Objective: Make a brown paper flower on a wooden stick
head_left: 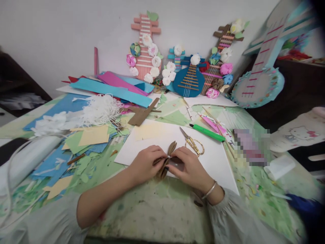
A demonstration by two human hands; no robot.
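A folded brown paper piece (169, 155), pinched at its middle with a thin white string, lies over a white sheet (157, 137) near the table's front. My left hand (145, 164) is closed on its left side. My right hand (189, 166), with a bangle on the wrist, is closed on its right side. Both hands pinch at the tied middle. Gold-handled scissors (193, 143) lie just beyond my right hand.
A green-handled knife (207, 132) and thin sticks lie to the right. Coloured paper sheets (114, 88), white string (101, 109) and paper scraps (86, 142) crowd the left. Flower-decorated paper instruments (189, 79) lean against the back wall. A black cushion (10, 149) lies at far left.
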